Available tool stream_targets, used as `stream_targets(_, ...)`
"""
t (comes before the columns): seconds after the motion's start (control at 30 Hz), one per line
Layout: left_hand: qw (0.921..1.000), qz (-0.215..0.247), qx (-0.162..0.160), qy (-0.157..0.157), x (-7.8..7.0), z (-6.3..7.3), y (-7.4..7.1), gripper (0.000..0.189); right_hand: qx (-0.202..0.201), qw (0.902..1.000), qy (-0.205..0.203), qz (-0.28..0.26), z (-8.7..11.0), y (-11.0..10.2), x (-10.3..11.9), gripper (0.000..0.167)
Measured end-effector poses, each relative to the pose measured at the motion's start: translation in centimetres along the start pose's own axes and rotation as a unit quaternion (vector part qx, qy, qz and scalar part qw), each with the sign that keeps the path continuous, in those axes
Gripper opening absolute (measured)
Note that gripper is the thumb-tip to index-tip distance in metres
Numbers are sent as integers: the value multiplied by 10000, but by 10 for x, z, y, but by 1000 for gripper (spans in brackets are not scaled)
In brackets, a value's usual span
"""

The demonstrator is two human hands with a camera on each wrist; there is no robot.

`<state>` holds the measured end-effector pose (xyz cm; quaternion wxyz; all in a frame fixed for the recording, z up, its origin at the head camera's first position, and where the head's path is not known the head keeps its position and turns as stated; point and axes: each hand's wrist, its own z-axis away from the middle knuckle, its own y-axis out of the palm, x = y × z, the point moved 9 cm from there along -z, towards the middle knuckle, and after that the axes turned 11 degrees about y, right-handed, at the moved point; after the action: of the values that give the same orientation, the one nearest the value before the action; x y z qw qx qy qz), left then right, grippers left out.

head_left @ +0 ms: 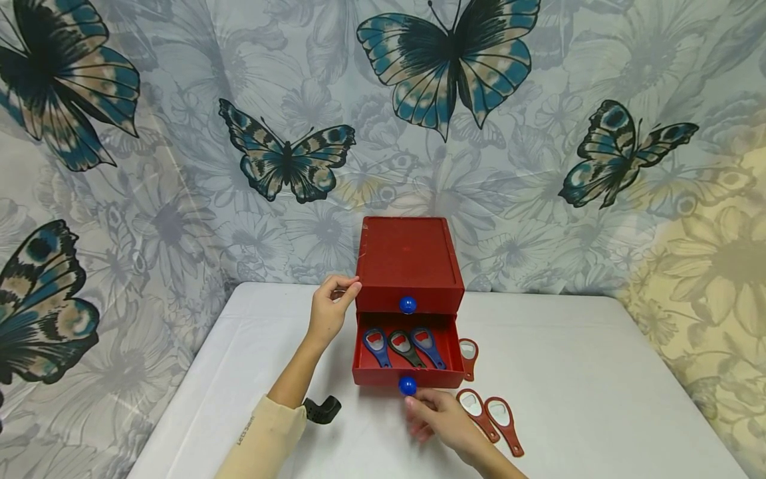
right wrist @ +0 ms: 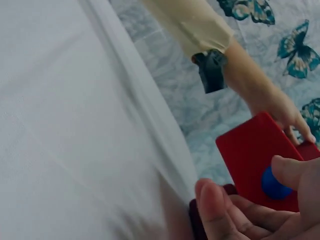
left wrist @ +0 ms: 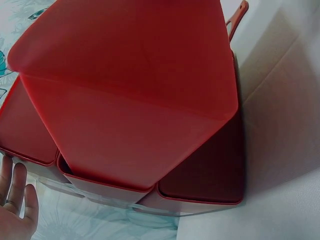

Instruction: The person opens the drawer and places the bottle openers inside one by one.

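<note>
A red two-drawer box (head_left: 407, 253) stands on the table, its lower drawer (head_left: 377, 377) pulled out. In that drawer lie a blue bottle opener (head_left: 385, 359), a dark green bottle opener (head_left: 413, 356) and another blue bottle opener (head_left: 435, 357). My left hand (head_left: 332, 306) rests its fingertips on the box's upper left side; the left wrist view shows its fingers extended. By the lower drawer's blue knob (head_left: 407, 386) is my right hand (head_left: 439, 416), thumb tip next to the knob and fingers loose below. In the right wrist view the thumb (right wrist: 290, 170) partly covers the knob.
Right of the box, one red bottle opener (head_left: 471, 369) lies beside the drawer; two more red bottle openers (head_left: 511, 436) lie nearer the front, by my right hand. A black wrist device (head_left: 322, 410) sits at my left sleeve. Butterfly-patterned cloth (head_left: 287, 253) hangs behind the white table.
</note>
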<state>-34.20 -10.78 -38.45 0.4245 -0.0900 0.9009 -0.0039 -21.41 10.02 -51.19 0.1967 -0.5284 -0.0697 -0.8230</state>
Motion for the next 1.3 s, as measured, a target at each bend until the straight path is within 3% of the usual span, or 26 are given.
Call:
stream_targets(0.17,9999,-11,4,120,-1,0,0,14,-274,9991,-46,-309,-2,2,1,43)
stream_targets(0.5,9998,-105,91,-106,-1,0,1,13,-907,9940,-193,-583,-4,-4,10,41)
stream_targets(0.87,10000,-4,5,90,-1,1,0,13,-1112,9899,-468,-747,-18,-17,26,35)
stream_targets(1.17,9999,-19,62,-114,1,2,1,14,-1242,9879,-632,-685,-42,-26,40,30)
stream_targets(1.3,9997,-53,173,-139,-14,0,2,14,-1419,9852,-644,-708,-53,-33,45,29)
